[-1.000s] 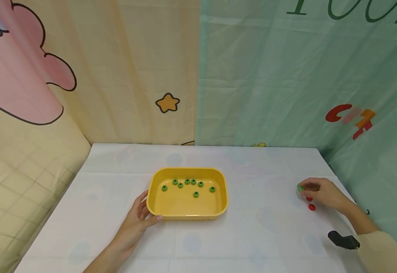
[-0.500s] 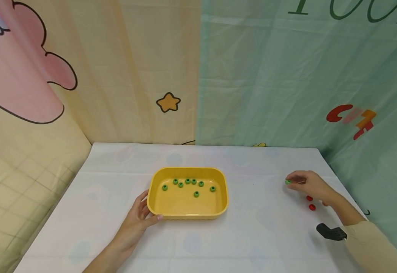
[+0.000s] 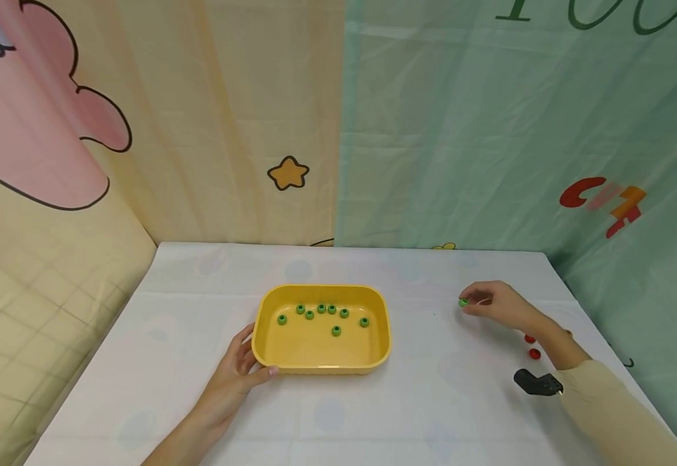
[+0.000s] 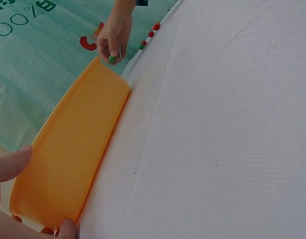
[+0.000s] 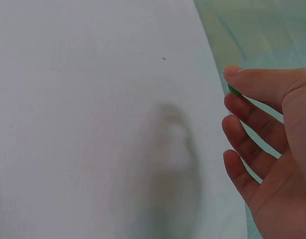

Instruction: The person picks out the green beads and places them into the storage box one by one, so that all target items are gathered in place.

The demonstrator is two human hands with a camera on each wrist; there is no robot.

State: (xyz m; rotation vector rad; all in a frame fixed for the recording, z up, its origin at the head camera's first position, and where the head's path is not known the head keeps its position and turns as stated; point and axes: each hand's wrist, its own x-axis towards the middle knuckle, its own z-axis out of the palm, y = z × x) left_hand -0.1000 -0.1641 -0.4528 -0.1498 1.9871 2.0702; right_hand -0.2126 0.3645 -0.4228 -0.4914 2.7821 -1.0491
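Observation:
A yellow plastic tray [image 3: 321, 362] stands on the table with several small green beads [image 3: 336, 331] scattered inside. At its left end my left hand [image 3: 236, 375] grips it, thumb at the front rim and fingers along the side wall; the left wrist view shows the thumb [image 4: 16, 163] on the tray's edge. My right hand [image 3: 501, 304] pinches one green bead [image 3: 463, 302] between thumb and fingers, above the table right of the tray. From the right wrist, only a sliver of that green bead [image 5: 233, 89] shows by the thumb. Red beads [image 3: 534, 354] lie below the right forearm.
A white cloth covers the table [image 3: 327, 414]. In the left wrist view another green bead [image 4: 143, 45] lies near the red ones. A black device [image 3: 539, 383] is on the right wrist. Printed curtains [image 3: 432, 129] hang behind and at the sides.
My right hand has moved left and away from the red beads, toward the tray, carrying the green bead. The left hand and the tray stay in place.

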